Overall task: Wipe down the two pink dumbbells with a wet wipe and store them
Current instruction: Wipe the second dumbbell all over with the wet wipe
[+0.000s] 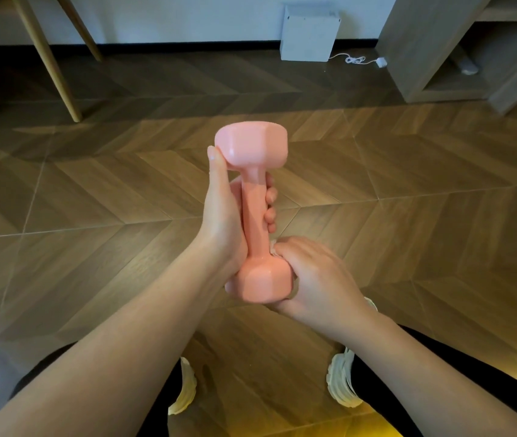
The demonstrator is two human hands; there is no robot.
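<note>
One smooth pink dumbbell with hexagonal heads (252,197) is all I can see. Its twin is out of view, so I judge the task at best half done.

My left hand (222,212) wraps the handle, with the fingers curled round the far side and the thumb lying up against the upper head. It holds the dumbbell roughly upright, clear of the brown herringbone wooden floor (93,184), out in front of my knees. My right hand (317,272) cups the lower head with fingers curled over it. A sliver of crumpled white wet wipe (273,247) peeks out between my fingers and the pink surface, so I take this as the wiping of the bottom head. Whether the upper head and handle are already clean I cannot tell. The second dumbbell and the storing of both are not yet done.

Further back and to the right, a closed white box (309,36) stands against the wall, and its contents are hidden. Right of it is a grey-brown wooden shelf unit (421,52) with open compartments. The low one holds a small grey object (468,67) I cannot identify. No dumbbell sits in either.
</note>
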